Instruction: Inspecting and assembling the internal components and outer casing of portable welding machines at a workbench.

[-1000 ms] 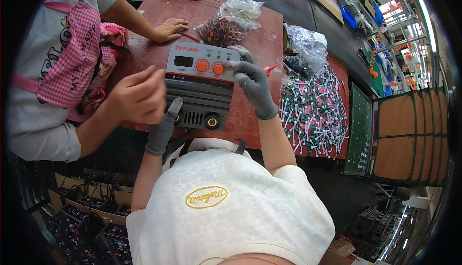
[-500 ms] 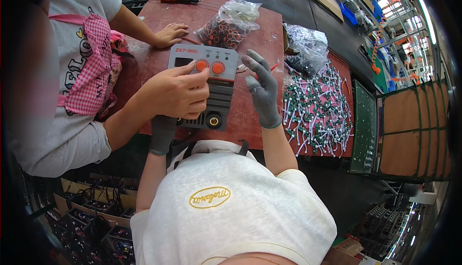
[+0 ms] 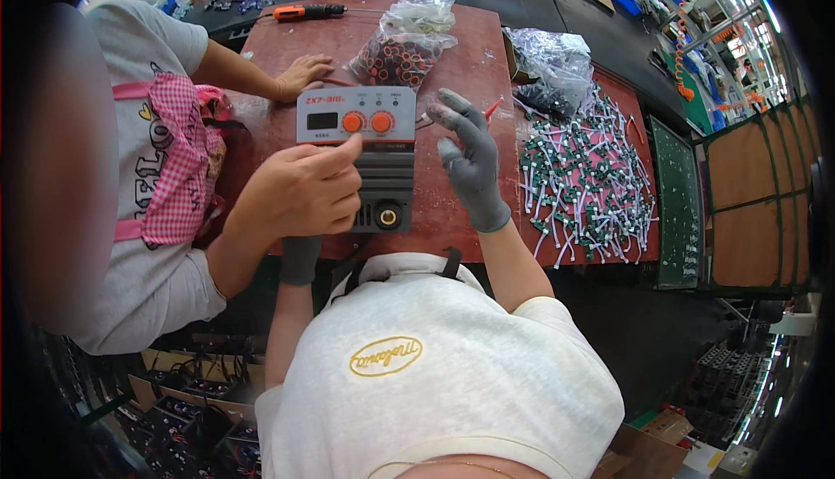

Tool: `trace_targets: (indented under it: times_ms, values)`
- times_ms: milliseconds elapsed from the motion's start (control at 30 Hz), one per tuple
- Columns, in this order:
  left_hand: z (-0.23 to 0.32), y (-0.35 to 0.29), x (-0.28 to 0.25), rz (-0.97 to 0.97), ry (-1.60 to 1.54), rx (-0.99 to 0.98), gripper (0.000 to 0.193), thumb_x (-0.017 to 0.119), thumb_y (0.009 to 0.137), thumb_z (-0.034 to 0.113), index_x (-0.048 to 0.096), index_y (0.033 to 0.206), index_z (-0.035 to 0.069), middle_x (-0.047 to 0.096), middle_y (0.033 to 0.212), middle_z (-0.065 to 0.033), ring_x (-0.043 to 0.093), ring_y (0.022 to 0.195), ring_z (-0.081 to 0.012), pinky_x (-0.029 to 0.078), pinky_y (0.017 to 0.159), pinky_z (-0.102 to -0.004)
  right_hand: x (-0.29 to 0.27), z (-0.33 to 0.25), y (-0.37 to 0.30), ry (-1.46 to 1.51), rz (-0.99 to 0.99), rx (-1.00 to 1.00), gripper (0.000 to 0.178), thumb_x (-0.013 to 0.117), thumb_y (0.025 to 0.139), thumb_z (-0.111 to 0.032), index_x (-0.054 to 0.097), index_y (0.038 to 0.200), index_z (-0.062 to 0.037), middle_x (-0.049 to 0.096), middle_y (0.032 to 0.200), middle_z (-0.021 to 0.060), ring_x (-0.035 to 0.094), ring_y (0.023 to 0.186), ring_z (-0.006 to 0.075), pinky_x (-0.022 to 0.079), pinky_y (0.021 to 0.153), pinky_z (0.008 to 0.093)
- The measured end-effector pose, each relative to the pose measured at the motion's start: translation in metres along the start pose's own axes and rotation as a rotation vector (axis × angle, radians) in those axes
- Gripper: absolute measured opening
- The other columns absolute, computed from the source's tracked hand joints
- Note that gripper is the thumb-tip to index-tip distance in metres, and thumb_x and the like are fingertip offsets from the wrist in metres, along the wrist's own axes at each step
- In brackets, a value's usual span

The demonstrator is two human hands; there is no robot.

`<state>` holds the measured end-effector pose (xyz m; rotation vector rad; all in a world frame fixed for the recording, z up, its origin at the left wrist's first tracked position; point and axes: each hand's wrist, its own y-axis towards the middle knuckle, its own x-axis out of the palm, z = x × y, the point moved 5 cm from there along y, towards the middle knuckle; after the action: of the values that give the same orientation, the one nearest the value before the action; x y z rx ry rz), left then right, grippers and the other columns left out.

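A grey and black boxy machine [image 3: 387, 170] with two orange knobs, a small dark display and a brass socket lies on the red tabletop in front of me. My right hand [image 3: 474, 166], in a grey glove, is held to the right of it, fingers apart and empty. A thin red-tipped item [image 3: 493, 109] shows just behind that hand. My left hand [image 3: 300, 257], also gloved, is at the machine's lower left; its fingers are hidden behind a co-worker's hand [image 3: 304, 188]. That bare hand hovers over the machine below the knobs, its fingertips pinched together.
The co-worker's other hand [image 3: 303, 76] rests on the red tabletop [image 3: 461, 192]. Beyond the machine are a clear bag of orange-and-black rings [image 3: 400, 53] and an orange-handled screwdriver [image 3: 309, 12]. To the right lie a plastic bag [image 3: 552, 66] and a heap of green-and-white wired connectors [image 3: 587, 183].
The co-worker's hand has drawn back from the knobs toward me, uncovering the display. The view has shifted slightly. My right hand keeps nearly the same pose.
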<state>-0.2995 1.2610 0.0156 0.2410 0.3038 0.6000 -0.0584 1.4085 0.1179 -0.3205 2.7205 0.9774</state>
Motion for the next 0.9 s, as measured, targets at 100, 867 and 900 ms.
trace_targets:
  times_ms: [100,867,900]
  values:
    - [0.0005,-0.0004,-0.0006,-0.002,0.007,-0.006,0.032,0.071,0.090,0.022,0.061,0.112,0.001,0.063,0.105,-0.0052,0.057,0.092,-0.0110,0.049,0.081,-0.0285,0.0032,-0.0078,0.0012,-0.074,0.000,-0.057,0.046,0.051,0.074,0.010,0.066,0.115,-0.0034,0.057,0.128,0.0157,0.050,0.124,0.0310,0.042,0.104,0.0367]
    - [0.0020,0.0067,-0.0007,-0.004,0.022,-0.021,0.031,0.072,0.090,0.023,0.062,0.111,0.001,0.063,0.103,-0.0048,0.057,0.090,-0.0115,0.049,0.078,-0.0286,0.0000,-0.0065,-0.0057,-0.085,0.024,-0.010,0.043,0.054,0.073,0.011,0.068,0.110,-0.0038,0.058,0.126,0.0165,0.052,0.121,0.0324,0.047,0.099,0.0366]
    - [0.0021,0.0074,-0.0010,-0.001,0.022,-0.021,0.031,0.072,0.090,0.023,0.062,0.111,0.001,0.063,0.103,-0.0047,0.057,0.090,-0.0116,0.049,0.078,-0.0286,-0.0002,-0.0062,-0.0060,-0.075,0.028,-0.006,0.043,0.054,0.072,0.011,0.068,0.110,-0.0037,0.058,0.126,0.0165,0.053,0.121,0.0324,0.047,0.099,0.0366]
